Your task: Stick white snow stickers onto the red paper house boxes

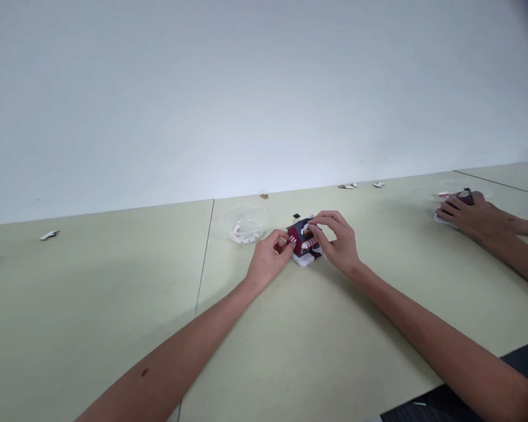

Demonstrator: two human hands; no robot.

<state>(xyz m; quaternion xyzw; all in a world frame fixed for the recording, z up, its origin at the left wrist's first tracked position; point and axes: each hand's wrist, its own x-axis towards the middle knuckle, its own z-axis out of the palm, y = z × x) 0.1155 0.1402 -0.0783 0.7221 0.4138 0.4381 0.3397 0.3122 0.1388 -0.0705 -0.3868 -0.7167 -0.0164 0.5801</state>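
Note:
A small model house (303, 237) with dark red walls, a dark roof and a white base stands upright on the table. It has a red-and-white striped awning and a chimney. My left hand (270, 252) is closed on the house's left side, thumb and forefinger at the wall. From the right, my right hand (338, 240) pinches at the roof, near a small white and yellowish part. Whether that part is loose or fixed I cannot tell. A clear round bowl (245, 224) with several small white pieces sits just left of the house.
Along the wall lie a brown scrap (264, 196) and small white-and-brown pieces (347, 186). Another white piece (49, 235) lies far left. At the right, another person's hands (470, 217) hold a similar dark red model. Seams run across the pale table (114, 293).

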